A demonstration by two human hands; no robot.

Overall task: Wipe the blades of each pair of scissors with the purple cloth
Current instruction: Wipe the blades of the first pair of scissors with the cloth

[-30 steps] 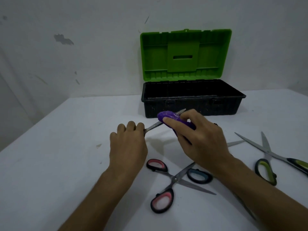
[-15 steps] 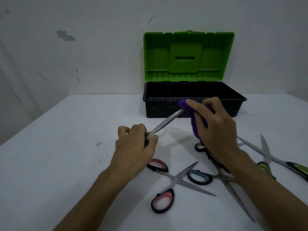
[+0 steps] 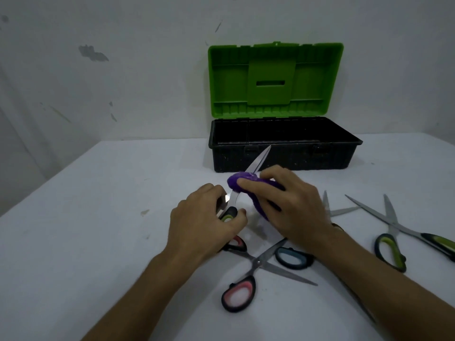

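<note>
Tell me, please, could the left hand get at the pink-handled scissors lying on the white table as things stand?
Probably not yet: the left hand grips the green-handled scissors being wiped. The pink-handled scissors lie uncovered just below it, so once freed, likely yes.

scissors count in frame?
4: held scissors in the left hand; pink pair front; blue pair, mostly hidden under the right hand; green pair right.

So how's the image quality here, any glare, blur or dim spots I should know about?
Head view: dim overall, corners darker; a bright glare patch on the white table between the left hand and right hand; the held scissors blade catches light; the wide-angle lens bends the table edges; the purple cloth looks slightly soft.
</note>
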